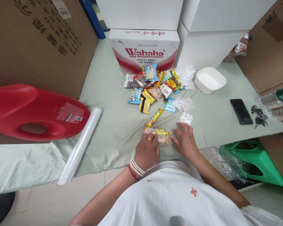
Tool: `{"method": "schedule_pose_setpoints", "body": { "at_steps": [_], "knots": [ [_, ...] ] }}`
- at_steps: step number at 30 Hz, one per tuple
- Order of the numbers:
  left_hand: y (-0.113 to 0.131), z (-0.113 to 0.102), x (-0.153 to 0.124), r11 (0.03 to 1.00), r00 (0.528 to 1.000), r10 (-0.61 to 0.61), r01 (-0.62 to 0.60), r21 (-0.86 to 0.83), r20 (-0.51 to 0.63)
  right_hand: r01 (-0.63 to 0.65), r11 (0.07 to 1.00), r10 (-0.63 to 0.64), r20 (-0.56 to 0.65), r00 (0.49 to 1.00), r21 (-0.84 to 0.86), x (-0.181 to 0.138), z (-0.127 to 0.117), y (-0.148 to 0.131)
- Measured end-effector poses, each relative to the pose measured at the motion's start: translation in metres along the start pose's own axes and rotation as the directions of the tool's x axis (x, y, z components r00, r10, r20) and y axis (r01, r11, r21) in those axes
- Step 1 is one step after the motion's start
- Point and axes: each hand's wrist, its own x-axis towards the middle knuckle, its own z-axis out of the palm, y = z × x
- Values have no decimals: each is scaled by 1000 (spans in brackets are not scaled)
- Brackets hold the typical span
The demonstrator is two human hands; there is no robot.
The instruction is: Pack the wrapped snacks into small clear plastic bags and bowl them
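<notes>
A clear bag of yellow-wrapped snack sticks (pixel 164 135) lies flat on the cloth near the table's front edge. My left hand (pixel 148 151) is closed on its left end, with the fingertips over the wrapping. My right hand (pixel 186 141) is open at the bag's right end, fingers apart, the thumb by the loose plastic. Just beyond the bag is a single yellow snack stick (pixel 154 117). Crumpled clear plastic (pixel 185 118) lies beyond my right fingertips. Farther back is a pile of small wrapped snacks (pixel 155 89), with blue, yellow, red and white packets.
A white bowl (pixel 210 81) stands right of the pile, before white boxes. Behind the pile is a Wahaha carton (pixel 145 51). A phone (pixel 241 111) and keys (pixel 261 119) lie at right. At left are a red jug (pixel 44 113) and a white roll (pixel 81 144).
</notes>
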Motion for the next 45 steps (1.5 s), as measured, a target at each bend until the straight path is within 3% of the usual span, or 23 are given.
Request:
{"method": "schedule_pose_setpoints", "body": {
  "at_steps": [3, 6, 10, 14, 17, 19, 22, 26, 29, 31, 33, 35, 37, 41, 45],
  "knots": [
    [0, 1, -3, 998, 998, 51, -52, 43, 25, -43, 998, 37, 161, 986, 36, 7, -14, -5],
    [3, 5, -6, 996, 999, 37, -39, 84, 27, -26, 999, 14, 271, 963, 40, 23, -23, -32],
    [-1, 11, -7, 997, 997, 62, -61, 44, -42, 128, 991, -105, 410, 906, -30, 48, -1, -77],
    [-27, 3, -12, 978, 997, 67, -75, -193, -50, 325, 945, -271, 481, 834, -30, 51, 20, -87],
    [-51, -6, -21, 855, 996, -82, 54, -516, -31, 468, 884, -426, 421, 801, 2, 39, 18, -73],
    [-60, -8, -25, 699, 960, -273, 161, -696, -53, 518, 855, -482, 372, 793, 2, 30, 18, -64],
    [-63, -4, -22, 498, 878, -472, 187, -847, -84, 527, 849, -491, 325, 808, -27, 25, 29, -55],
    [-62, 1, -12, 391, 777, -620, 185, -902, -109, 492, 870, -475, 283, 833, 9, 32, 45, -51],
    [-60, -2, -8, 343, 708, -699, 210, -915, -99, 324, 929, -355, 186, 916, 180, 39, 40, -48],
    [-54, -4, -2, 295, 746, -666, 227, -928, -30, 182, 893, -259, 139, 956, 412, 42, 31, -46],
    [-44, -6, 7, 216, 822, -562, 252, -943, 91, 53, 770, -216, 182, 959, 636, 42, 24, -46],
    [-30, -6, 20, 134, 868, -459, 281, -950, 192, -63, 664, -190, 250, 949, 745, 40, 23, -46],
    [-17, -6, 34, 92, 877, -419, 300, -950, 236, -114, 643, -147, 267, 952, 758, 34, 25, -47],
    [-2, -5, 53, 113, 891, -371, 324, -939, 262, -26, 783, -94, 160, 983, 621, 33, 16, -32],
    [-7, -8, 49, 175, 892, -387, 320, -931, 234, -67, 952, 106, -118, 987, 298, 90, -45, 31]
  ]
}}
